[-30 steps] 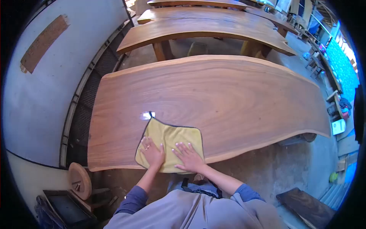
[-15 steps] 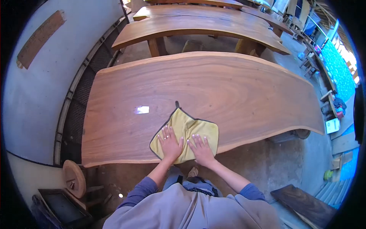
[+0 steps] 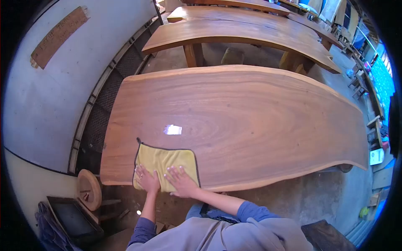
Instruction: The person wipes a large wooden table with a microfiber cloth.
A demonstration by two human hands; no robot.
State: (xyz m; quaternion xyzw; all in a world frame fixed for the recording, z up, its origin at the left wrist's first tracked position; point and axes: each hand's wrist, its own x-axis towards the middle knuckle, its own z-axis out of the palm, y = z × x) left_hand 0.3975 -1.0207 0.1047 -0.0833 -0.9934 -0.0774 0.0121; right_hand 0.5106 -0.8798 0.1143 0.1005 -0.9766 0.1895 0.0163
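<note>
A large wooden slab table [image 3: 259, 125] with a glossy top stretches across the middle of the view. On its near left part lies a yellow cloth [image 3: 167, 157] with a dark border, spread out, its lower edge at the table's near edge. My left hand [image 3: 147, 180] rests flat on the lower left of the cloth, fingers spread. Flat on the lower right of the cloth is my right hand [image 3: 181, 182], its fingers also apart. Neither hand grips the cloth. A bright reflection shines on the wood just beyond it.
More wooden slab tables [image 3: 251, 31] stand beyond. At the lower left are a round wooden stool [image 3: 89, 190] and a dark framed panel [image 3: 73, 217]. A white wall [image 3: 63, 92] runs along the left. A dark board [image 3: 326, 236] lies at the lower right.
Both hands and the yellow cloth have moved left along the table's near side. The cloth has turned somewhat, and the camera view has shifted a little.
</note>
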